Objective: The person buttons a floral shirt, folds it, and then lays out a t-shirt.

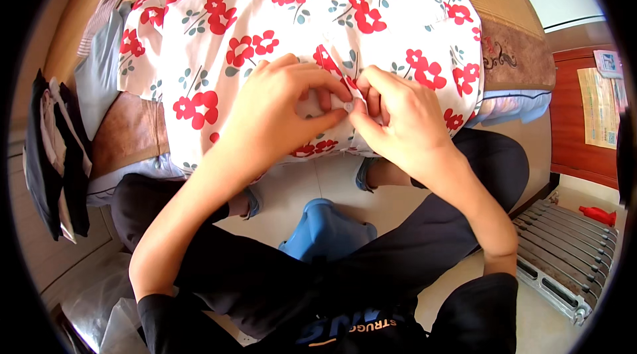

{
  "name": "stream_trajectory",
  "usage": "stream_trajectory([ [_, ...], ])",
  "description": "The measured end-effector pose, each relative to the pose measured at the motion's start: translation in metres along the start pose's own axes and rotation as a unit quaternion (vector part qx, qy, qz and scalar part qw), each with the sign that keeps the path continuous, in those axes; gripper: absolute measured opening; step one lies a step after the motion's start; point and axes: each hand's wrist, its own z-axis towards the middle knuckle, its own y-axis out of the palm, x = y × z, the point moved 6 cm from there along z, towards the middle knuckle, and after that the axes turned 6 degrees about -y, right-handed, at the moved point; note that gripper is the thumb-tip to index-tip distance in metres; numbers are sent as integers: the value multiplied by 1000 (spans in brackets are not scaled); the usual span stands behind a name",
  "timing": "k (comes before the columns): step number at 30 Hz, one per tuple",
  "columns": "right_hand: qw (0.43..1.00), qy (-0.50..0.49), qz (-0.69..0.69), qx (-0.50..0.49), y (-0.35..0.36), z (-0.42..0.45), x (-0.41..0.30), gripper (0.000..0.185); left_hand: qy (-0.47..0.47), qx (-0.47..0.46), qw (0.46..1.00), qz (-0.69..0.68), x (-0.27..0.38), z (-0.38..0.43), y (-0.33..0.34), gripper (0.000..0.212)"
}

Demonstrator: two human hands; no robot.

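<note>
A white garment with red flowers and grey-green leaves (298, 20) lies spread over the bed before me. Near its front edge, a small round white button (348, 106) sits between my fingertips. My left hand (288, 97) pinches the cloth edge beside the button with thumb and forefinger. Close against it, my right hand (398, 112) grips the folded edge from the other side, thumb at the button. Whether the button is passed through a buttonhole, I cannot tell.
A blue plastic stool (323, 229) stands between my legs. Dark clothes (42, 155) hang over the bed's left edge, near blue-grey cloth (102, 70). At right are a metal rack (567, 249), a red object (598, 214) and a reddish wooden cabinet (567, 110). Clear plastic (104, 309) lies lower left.
</note>
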Motion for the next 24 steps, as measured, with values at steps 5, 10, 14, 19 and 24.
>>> stream_trajectory([
  [5,995,53,83,10,7,-13,7,15,-19,16,1000,8,0,-5,4,21],
  [10,965,111,236,22,10,-18,14,11,-40,16,999,-8,-5,-5,5,17],
  [14,939,102,328,1,13,-17,18,13,9,54,998,9,-3,-5,5,17],
  [19,949,100,297,-39,16,-13,22,11,6,14,1000,16,0,-3,5,20],
  [24,953,92,285,-36,13,-13,24,9,-16,-11,999,32,-2,-1,8,15],
])
